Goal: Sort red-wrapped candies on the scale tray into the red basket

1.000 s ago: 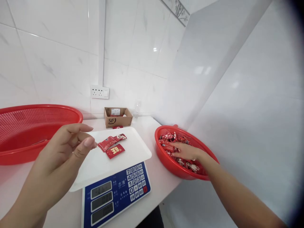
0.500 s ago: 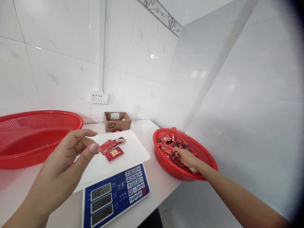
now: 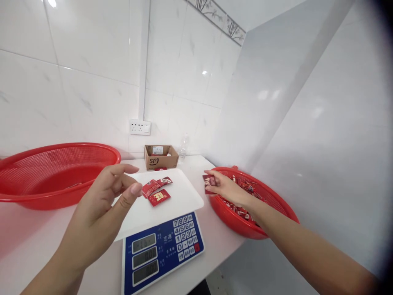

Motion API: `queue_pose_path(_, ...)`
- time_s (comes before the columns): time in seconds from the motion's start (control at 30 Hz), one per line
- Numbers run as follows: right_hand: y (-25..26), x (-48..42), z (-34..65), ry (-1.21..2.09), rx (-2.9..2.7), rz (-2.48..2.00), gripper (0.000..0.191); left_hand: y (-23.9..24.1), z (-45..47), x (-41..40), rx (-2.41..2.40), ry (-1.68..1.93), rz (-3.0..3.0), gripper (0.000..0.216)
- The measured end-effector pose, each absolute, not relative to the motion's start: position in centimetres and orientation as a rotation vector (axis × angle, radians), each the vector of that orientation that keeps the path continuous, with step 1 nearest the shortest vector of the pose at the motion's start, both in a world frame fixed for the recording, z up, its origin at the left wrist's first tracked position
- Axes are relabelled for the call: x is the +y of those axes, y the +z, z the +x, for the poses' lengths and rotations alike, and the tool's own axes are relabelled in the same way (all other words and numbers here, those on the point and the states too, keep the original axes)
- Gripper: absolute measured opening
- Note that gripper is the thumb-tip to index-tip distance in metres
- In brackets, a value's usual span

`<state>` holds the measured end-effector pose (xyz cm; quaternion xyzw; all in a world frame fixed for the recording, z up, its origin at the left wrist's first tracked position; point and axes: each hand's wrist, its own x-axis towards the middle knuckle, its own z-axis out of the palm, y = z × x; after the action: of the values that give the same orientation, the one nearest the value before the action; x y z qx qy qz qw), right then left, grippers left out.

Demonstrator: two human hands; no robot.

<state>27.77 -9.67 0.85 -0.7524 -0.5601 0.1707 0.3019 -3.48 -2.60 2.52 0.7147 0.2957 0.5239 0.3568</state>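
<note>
My right hand [image 3: 229,189] pinches a small red packet [image 3: 209,183] above the left rim of the red basket [image 3: 270,223], which holds several red wrapped packets [image 3: 245,188]. My left hand [image 3: 104,205] hovers with loosely curled fingers and nothing in it, over the left side of the scale's white tray [image 3: 181,200]. Three red packets [image 3: 156,190] lie on that tray. The blue scale [image 3: 162,252] has a keypad and three displays facing me.
A large red basket [image 3: 58,174] sits at the left on the white counter [image 3: 27,250]. A small cardboard box [image 3: 161,155] and a clear bottle [image 3: 183,146] stand by the tiled back wall under a socket strip [image 3: 140,127]. A white wall closes the right side.
My right hand has lifted out of the right basket with a red packet and moved left toward the scale tray. My left hand stayed hovering over the tray's left side.
</note>
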Motion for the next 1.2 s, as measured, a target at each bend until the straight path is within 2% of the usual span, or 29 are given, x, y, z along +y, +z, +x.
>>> queue_pose_path(0.1,0.5,-8.0,26.3,0.537,-1.536,-1.943,0.057,2.8,-3.7,-2.8,0.763,1.367,1.829,0.024)
queue_pose_path(0.37,0.0,-10.8,31.1,0.338,-1.461,-2.204,0.026,3.0,-4.2,-2.6,0.776,1.419,1.768,0.022)
queue_pose_path(0.53,-1.3,-15.0,33.3,0.643,-1.443,-2.375,0.017,2.6,-4.2,-2.1,0.735,1.416,1.806,0.024)
queue_pose_path(0.67,-2.0,-16.3,33.3,0.798,-1.423,-2.379,0.028,2.1,-4.3,-1.5,0.667,1.421,1.867,0.025)
queue_pose_path(0.83,-2.0,-16.2,32.7,0.884,-1.416,-2.383,0.025,1.9,-4.3,-1.1,0.628,1.406,1.937,0.024)
queue_pose_path(1.0,-2.5,-15.9,32.6,0.838,-1.408,-2.478,0.009,1.8,-4.2,-0.9,0.597,1.391,1.967,0.023)
queue_pose_path(1.1,-2.8,-15.6,33.0,0.724,-1.378,-2.586,0.019,1.7,-4.2,-1.0,0.624,1.369,1.967,0.023)
queue_pose_path(1.2,-2.4,-15.2,33.6,0.542,-1.317,-2.696,0.019,1.7,-4.2,-1.1,0.642,1.331,1.975,0.024)
